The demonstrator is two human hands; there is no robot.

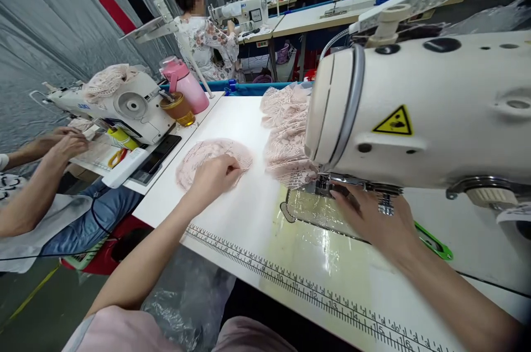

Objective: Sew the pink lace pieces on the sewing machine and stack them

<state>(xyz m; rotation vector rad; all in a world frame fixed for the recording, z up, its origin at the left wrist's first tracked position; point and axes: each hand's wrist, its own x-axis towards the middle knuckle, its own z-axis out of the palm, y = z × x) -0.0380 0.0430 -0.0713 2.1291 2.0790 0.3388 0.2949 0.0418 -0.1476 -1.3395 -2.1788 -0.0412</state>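
Note:
My left hand (216, 176) has its fingers curled and pinched on the edge of a round piece of pale pink lace fabric (194, 161), which lies flat on the white sewing table (224, 219). At the sewing machine (415, 97), my right hand (379, 219) reaches in beside the presser foot (322, 185). Its fingers look stretched out, and the machine head partly hides them. I see no cloth in that hand. A gathered heap of pink lace (288, 136) lies left of the machine head, its near end close to the presser foot.
A printed ruler strip (290, 280) follows the table's front edge. Green thread snips (433, 241) lie beyond my right wrist. To the left are a co-worker's hands (70, 141), another sewing machine (133, 105), a phone (161, 153), an amber cup (178, 108) and a pink jug (186, 86).

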